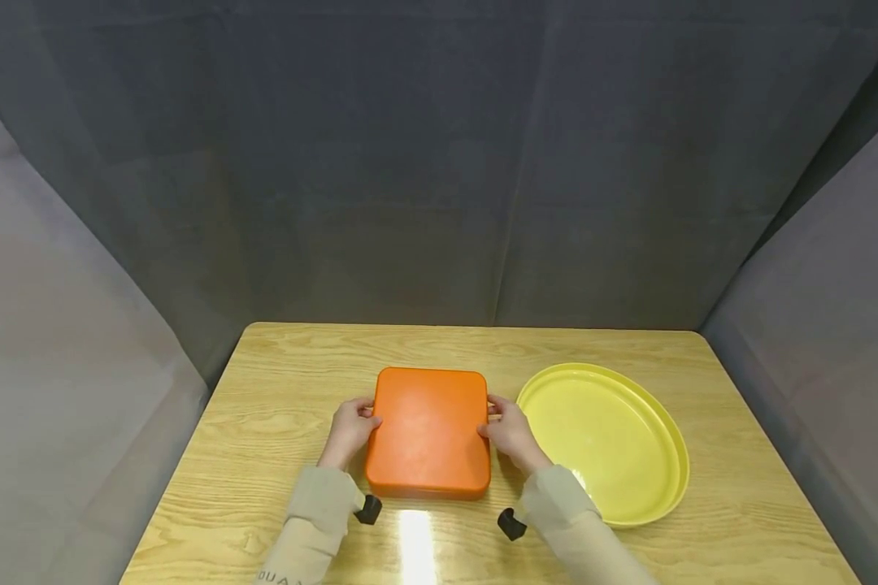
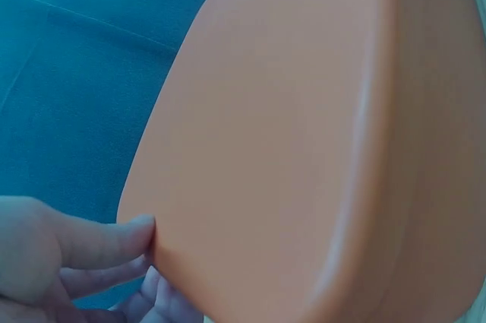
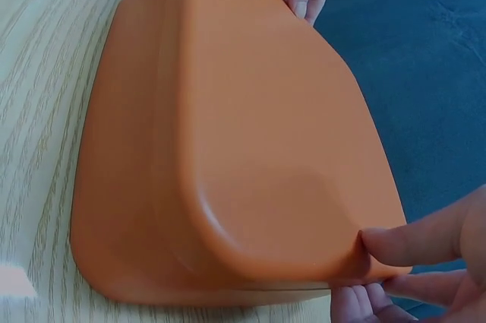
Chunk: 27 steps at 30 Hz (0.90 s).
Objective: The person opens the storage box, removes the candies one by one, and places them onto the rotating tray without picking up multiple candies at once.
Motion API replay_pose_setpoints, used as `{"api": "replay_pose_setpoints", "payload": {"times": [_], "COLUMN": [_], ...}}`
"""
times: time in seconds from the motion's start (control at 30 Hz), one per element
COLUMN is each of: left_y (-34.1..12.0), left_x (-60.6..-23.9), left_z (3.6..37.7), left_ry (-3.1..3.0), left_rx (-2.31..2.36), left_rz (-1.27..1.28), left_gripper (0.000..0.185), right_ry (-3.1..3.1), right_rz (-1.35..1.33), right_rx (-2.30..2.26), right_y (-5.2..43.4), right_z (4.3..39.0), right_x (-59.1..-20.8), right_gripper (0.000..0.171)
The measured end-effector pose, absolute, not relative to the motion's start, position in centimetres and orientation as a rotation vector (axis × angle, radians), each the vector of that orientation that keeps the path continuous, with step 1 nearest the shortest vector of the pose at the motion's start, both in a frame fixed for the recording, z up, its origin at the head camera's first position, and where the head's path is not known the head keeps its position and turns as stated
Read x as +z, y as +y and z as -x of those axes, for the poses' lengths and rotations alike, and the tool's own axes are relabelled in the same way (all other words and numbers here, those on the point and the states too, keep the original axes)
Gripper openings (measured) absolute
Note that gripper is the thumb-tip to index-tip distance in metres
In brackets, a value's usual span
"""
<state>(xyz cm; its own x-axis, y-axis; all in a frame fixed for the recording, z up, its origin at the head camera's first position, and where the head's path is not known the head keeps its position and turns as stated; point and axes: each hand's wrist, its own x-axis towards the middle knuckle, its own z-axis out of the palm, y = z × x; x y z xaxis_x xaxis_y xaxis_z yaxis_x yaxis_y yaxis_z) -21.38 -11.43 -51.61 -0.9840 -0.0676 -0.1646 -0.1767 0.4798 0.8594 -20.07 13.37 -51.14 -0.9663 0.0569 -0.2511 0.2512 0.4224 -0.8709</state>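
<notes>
Fingers point(image 2: 114, 241) of the left hand point(image 1: 351, 429) curled against the left edge of an orange rectangular tray point(image 1: 428, 443), thumb on top, other fingers tucked beneath the rim. Fingers point(image 3: 414, 243) of the right hand point(image 1: 510, 432) pinching the opposite, right edge in the same way, thumb above and the rest below. Tray turned bottom-up, smooth base facing upward, rounded corners, gripped from both sides at about mid-length. Positioned at the near middle of a light wooden surface point(image 1: 278, 382); in the right wrist view, far edge down on the wood grain and the gripped edge raised. From the left wrist view, orange plastic filling most of the frame, thumb tip pressed to its edge. From the right wrist view, fingertips of the other hand visible at the far rim.

Just right of the tray, a round yellow plate point(image 1: 606, 439) with a raised lip, lying flat, its left rim close to the right hand but apart from it. Beige sleeves covering both forearms, a small black wrist-mounted device point(image 1: 369, 509) below each cuff. Dark grey fabric backdrop point(image 1: 439, 162) hanging behind and to both sides of the surface. Bright glare patch on the wood at the near edge, between the two sleeves.
</notes>
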Motion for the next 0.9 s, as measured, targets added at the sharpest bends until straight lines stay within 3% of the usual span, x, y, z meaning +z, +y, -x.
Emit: {"api": "replay_pose_setpoints", "payload": {"times": [0.3,0.57,0.9], "left_y": [-11.5,-12.2,-12.5], "left_x": [-52.2,-53.0,-51.8], "left_z": [21.2,21.1,20.7], "left_ry": [2.587,2.183,2.109], "left_rx": [1.627,1.990,2.068], "left_rz": [0.239,0.364,0.359], "left_gripper": [0.030,0.035,0.036], "right_ry": [2.484,2.453,2.434], "right_rz": [-0.235,-0.263,-0.201], "right_rx": [-1.614,-1.694,-1.788], "right_y": [13.7,13.9,14.3], "right_z": [19.9,19.6,18.8], "right_x": [-51.1,-51.2,-50.6], "right_gripper": [0.062,0.061,0.060]}}
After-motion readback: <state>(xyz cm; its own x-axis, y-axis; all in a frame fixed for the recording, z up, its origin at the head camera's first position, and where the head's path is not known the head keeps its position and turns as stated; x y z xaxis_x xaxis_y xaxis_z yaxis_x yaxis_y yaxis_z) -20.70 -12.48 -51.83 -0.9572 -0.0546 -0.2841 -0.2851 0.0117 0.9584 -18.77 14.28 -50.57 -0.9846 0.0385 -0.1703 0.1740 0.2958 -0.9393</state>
